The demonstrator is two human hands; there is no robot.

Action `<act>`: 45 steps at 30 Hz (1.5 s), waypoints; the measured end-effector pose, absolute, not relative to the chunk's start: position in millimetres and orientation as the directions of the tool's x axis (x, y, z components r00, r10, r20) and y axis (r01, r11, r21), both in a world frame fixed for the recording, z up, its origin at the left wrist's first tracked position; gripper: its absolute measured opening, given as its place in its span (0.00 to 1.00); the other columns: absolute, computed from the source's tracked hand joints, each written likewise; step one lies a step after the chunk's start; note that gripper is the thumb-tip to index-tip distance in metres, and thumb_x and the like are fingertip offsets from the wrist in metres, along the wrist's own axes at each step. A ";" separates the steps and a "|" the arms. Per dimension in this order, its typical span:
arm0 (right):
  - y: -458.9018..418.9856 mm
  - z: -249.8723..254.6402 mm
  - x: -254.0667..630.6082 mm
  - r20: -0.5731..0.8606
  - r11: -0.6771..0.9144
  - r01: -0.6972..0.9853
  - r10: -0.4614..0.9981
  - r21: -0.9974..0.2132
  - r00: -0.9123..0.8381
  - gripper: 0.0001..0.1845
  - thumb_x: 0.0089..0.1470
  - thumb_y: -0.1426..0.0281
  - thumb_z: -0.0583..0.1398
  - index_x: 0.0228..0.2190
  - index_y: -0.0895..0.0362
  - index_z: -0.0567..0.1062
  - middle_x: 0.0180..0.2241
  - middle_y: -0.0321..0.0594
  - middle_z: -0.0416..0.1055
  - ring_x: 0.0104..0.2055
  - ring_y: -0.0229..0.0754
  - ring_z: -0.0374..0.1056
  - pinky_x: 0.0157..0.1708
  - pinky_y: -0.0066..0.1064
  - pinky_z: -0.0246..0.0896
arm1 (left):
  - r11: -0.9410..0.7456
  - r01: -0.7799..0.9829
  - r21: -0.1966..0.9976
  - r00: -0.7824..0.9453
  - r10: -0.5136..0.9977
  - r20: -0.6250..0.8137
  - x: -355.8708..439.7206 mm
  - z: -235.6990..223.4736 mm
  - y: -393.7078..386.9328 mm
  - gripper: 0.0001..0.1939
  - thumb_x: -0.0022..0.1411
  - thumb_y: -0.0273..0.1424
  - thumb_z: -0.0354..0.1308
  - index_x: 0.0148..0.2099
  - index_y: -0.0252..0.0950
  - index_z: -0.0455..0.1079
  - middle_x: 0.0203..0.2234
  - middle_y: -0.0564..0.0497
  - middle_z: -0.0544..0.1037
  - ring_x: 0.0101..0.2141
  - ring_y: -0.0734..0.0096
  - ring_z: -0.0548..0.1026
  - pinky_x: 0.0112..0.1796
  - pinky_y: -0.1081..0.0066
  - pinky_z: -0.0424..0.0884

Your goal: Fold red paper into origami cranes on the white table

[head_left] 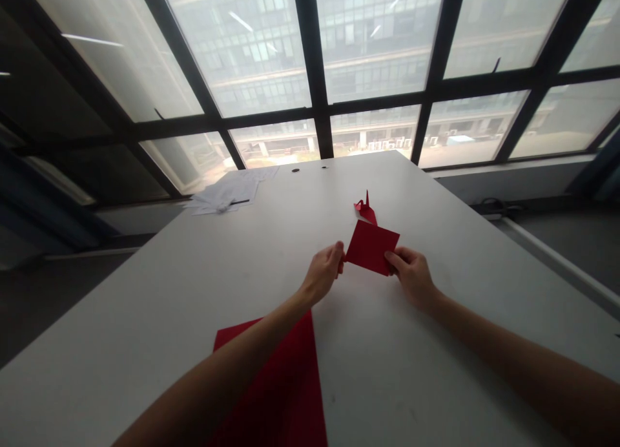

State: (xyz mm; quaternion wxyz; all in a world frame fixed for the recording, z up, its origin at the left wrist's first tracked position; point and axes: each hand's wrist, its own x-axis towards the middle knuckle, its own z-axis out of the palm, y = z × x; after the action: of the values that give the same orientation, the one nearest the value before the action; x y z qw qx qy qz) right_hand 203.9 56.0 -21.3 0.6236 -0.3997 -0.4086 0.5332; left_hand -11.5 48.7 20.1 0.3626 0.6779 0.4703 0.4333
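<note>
There are two hands, one left hand (324,272) and one right hand (415,278), over one white surface (155,298). Red paper comes as three pieces: one small red square (372,245), one large red sheet (285,382) and one folded red crane (367,211). There is one dark pen (240,202), and several overlapping white papers (230,192), too blurred together to count exactly, plus two small dark spots (295,170) near the far edge.
</note>
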 end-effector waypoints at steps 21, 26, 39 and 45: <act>43.7 -8.6 205.3 0.066 0.064 -0.060 0.997 -0.996 -0.030 0.14 0.49 0.60 0.67 0.25 0.59 0.77 0.22 0.37 0.71 0.22 0.36 0.61 0.21 0.28 0.53 | -0.121 0.115 0.986 0.266 0.960 0.087 -7.8 3.8 56.5 0.27 0.65 0.49 0.56 0.25 0.31 0.72 0.18 0.51 0.72 0.22 0.74 0.67 0.24 0.75 0.61; 42.5 -6.9 207.7 0.037 0.038 0.001 0.988 -0.999 -0.147 0.14 0.50 0.60 0.66 0.26 0.59 0.77 0.23 0.38 0.72 0.23 0.36 0.61 0.22 0.28 0.54 | 0.019 -0.086 0.996 0.241 0.970 0.003 -5.0 2.6 55.5 0.22 0.60 0.49 0.62 0.31 0.33 0.74 0.25 0.50 0.76 0.27 0.70 0.73 0.28 0.73 0.68; 43.3 -6.7 207.1 0.016 0.013 -0.013 0.983 -1.000 -0.185 0.14 0.50 0.59 0.66 0.26 0.59 0.77 0.22 0.36 0.71 0.22 0.36 0.60 0.22 0.28 0.53 | -0.169 -0.008 0.986 0.057 0.984 0.169 -5.1 -2.2 57.2 0.25 0.65 0.43 0.59 0.62 0.42 0.65 0.49 0.43 0.75 0.42 0.62 0.77 0.38 0.64 0.77; 49.9 -7.8 209.2 -0.059 -0.077 -0.269 0.996 -0.960 -0.074 0.17 0.47 0.58 0.69 0.32 0.59 0.79 0.31 0.43 0.76 0.28 0.39 0.67 0.24 0.28 0.59 | -0.691 0.462 0.556 0.288 0.710 0.643 -3.0 2.6 44.6 0.20 0.63 0.34 0.64 0.57 0.46 0.71 0.58 0.45 0.66 0.58 0.56 0.67 0.53 0.53 0.72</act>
State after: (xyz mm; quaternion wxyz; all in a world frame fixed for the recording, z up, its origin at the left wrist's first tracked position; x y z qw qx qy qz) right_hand 209.2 49.9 -7.8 0.5299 -0.4269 -0.4252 0.5968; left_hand -3.0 44.6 2.6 0.1326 0.7915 0.3701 0.4679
